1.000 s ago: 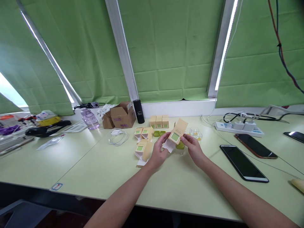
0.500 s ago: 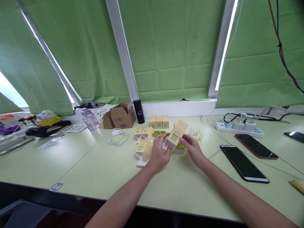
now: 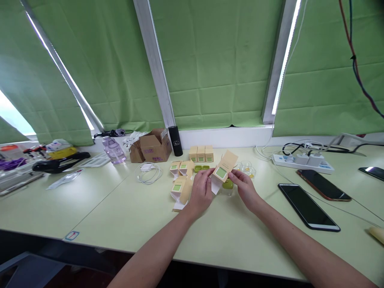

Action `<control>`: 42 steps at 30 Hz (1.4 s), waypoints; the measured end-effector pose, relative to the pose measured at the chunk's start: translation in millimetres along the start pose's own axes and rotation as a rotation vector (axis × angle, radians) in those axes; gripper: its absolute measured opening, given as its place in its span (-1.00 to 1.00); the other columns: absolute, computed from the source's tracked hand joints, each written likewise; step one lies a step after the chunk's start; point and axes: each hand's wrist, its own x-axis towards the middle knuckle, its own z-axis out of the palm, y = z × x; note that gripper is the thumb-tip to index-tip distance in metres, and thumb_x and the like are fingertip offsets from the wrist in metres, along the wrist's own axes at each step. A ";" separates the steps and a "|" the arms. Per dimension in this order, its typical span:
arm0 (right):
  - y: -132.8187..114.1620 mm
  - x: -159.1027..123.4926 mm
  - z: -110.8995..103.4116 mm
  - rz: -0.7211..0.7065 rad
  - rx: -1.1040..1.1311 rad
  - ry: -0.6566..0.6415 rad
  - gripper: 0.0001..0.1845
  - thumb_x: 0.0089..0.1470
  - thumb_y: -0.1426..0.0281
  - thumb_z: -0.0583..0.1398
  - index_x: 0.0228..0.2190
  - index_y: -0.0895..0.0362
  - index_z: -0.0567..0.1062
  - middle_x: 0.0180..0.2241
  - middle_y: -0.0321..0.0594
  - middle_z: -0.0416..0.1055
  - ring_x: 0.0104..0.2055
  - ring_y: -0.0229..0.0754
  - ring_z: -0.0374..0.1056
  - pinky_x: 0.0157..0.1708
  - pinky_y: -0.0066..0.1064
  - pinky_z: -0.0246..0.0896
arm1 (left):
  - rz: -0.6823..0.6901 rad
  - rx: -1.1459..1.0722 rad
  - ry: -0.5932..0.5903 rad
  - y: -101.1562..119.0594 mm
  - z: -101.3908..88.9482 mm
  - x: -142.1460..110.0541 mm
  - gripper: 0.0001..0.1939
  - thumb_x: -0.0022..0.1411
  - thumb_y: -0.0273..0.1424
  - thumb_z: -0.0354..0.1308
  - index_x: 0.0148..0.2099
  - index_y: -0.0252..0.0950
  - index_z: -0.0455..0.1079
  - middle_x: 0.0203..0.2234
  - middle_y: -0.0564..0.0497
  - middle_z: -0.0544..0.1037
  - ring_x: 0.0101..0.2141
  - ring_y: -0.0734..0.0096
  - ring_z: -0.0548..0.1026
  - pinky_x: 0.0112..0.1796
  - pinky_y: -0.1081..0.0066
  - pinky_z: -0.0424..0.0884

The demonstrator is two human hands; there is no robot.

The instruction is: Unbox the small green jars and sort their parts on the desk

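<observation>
Between my hands a small tan cardboard box (image 3: 225, 165) with a green label is held tilted above the table, a white flap hanging at its lower end. My left hand (image 3: 201, 191) grips its left side; my right hand (image 3: 242, 185) pinches the lower right edge. Just below it stands a clear jar with a green lid (image 3: 228, 185), partly covered by the box. Left of my left hand lie opened tan boxes (image 3: 181, 189) with white flaps. Behind it, green lids (image 3: 201, 168) show, and clear round containers (image 3: 246, 168) sit past my right hand.
Three upright tan boxes (image 3: 201, 153) stand at the back, near a black cylinder (image 3: 175, 141) and a brown carton (image 3: 155, 146). A white cable (image 3: 150, 173) lies left. On the right are phones (image 3: 309, 206) and a power strip (image 3: 302, 163). A purple bottle (image 3: 114, 150) stands further left.
The box has shifted very slightly to the right. My left thumb has moved up against it, and the white flap below now shows more.
</observation>
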 end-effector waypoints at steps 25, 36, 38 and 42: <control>1.6 -4.1 9.4 -0.050 -0.077 -0.053 -0.39 -0.03 -0.04 0.43 -0.05 -0.03 0.43 -0.02 -0.14 0.59 0.09 0.04 0.48 0.07 -0.07 0.42 | -0.121 -0.206 0.065 5.8 -1.5 2.9 -0.64 0.37 -0.20 0.21 0.13 -0.23 0.36 0.00 -0.19 0.52 0.03 0.11 0.51 0.07 0.10 0.43; 0.4 -3.1 5.1 -0.067 -0.146 -0.034 -0.44 -0.08 0.08 0.47 -0.09 0.01 0.49 -0.18 -0.17 0.62 -0.11 -0.01 0.50 -0.10 -0.09 0.48 | -0.292 -0.569 0.100 4.3 -5.0 9.0 -0.61 0.29 -0.16 0.31 0.02 -0.27 0.38 -0.10 -0.14 0.60 -0.06 0.20 0.57 -0.07 0.29 0.49; -3.1 -4.1 6.3 -0.057 -0.142 -0.037 -0.46 -0.10 0.09 0.49 -0.13 0.02 0.52 -0.21 -0.17 0.63 -0.13 -0.02 0.50 -0.10 -0.10 0.49 | -0.287 -0.574 0.103 4.3 -6.8 9.8 -0.62 0.29 -0.15 0.32 0.01 -0.27 0.39 -0.11 -0.14 0.60 -0.07 0.20 0.57 -0.07 0.29 0.49; -8.0 -5.4 8.3 -0.054 -0.136 -0.027 -0.47 -0.17 0.09 0.51 -0.18 0.03 0.55 -0.19 -0.16 0.64 -0.14 -0.01 0.51 -0.14 -0.11 0.51 | -0.295 -0.557 0.107 5.4 -9.9 12.1 -0.64 0.26 -0.14 0.33 -0.04 -0.28 0.46 -0.15 -0.12 0.61 -0.08 0.20 0.57 -0.07 0.29 0.48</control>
